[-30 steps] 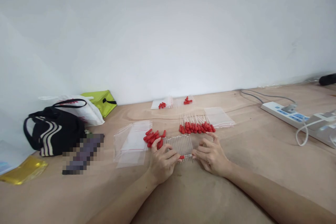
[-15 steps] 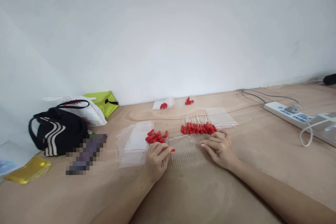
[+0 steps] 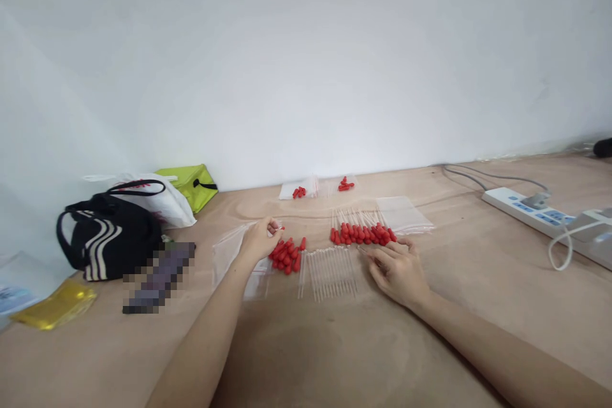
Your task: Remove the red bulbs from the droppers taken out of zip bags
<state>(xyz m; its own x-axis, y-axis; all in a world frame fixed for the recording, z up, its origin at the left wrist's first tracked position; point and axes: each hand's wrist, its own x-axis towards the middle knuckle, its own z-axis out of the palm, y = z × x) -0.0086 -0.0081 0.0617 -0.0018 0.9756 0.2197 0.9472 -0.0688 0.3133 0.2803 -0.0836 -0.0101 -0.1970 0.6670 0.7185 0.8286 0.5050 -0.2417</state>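
Loose red caps (image 3: 287,255) lie in a small heap on the wooden table (image 3: 335,357), just left of a row of clear tubes (image 3: 329,273). The left hand (image 3: 261,240) hovers above the heap, fingertips pinched shut on something too small to make out. The right hand (image 3: 398,269) rests at the tubes' right end, fingers curled; whether it grips one cannot be told. Capped droppers (image 3: 361,233) lie behind, clear bags (image 3: 230,248) left, a power strip (image 3: 528,210) far right.

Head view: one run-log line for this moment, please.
left hand: at red caps | right hand: resting beside clear tubes | surface: wooden table
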